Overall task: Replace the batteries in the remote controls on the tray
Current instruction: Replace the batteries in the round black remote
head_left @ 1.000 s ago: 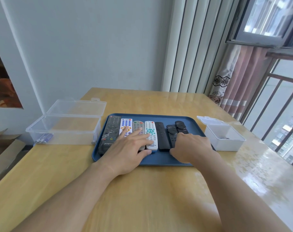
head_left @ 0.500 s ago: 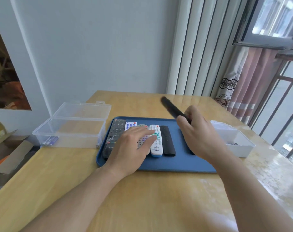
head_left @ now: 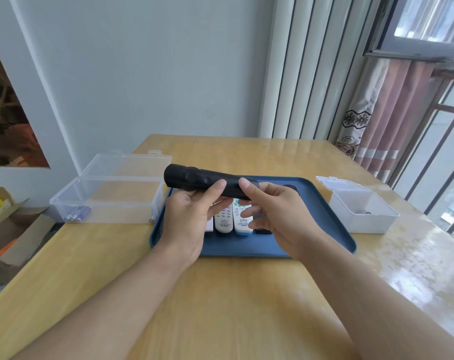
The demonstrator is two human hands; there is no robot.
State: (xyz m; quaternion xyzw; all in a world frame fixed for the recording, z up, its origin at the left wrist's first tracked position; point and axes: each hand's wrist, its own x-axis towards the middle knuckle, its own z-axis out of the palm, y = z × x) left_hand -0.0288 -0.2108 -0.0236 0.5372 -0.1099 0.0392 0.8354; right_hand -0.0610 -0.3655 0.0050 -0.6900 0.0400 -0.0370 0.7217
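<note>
We hold the black remote (head_left: pixel 207 185) above the tray's (head_left: pixel 311 245) far edge, left hand (head_left: pixel 188 219) gripping underneath, right hand (head_left: pixel 278 216) pinching its end with the thumb. Grip looks light; it could slip onto the remotes (head_left: pixel 232 216) below.

The black remote (head_left: pixel 207 185) is looking like matt plastic above the smooth blue plastic tray (head_left: pixel 324 229), which is lying on a glossy wooden table (head_left: pixel 220 307); left of the tray, a clear plastic box (head_left: pixel 109 201) is shining.

Bright daylight from right window (head_left: pixel 415 24), glare on table (head_left: pixel 415 268), edges bowed, perhaps slightly soft
</note>
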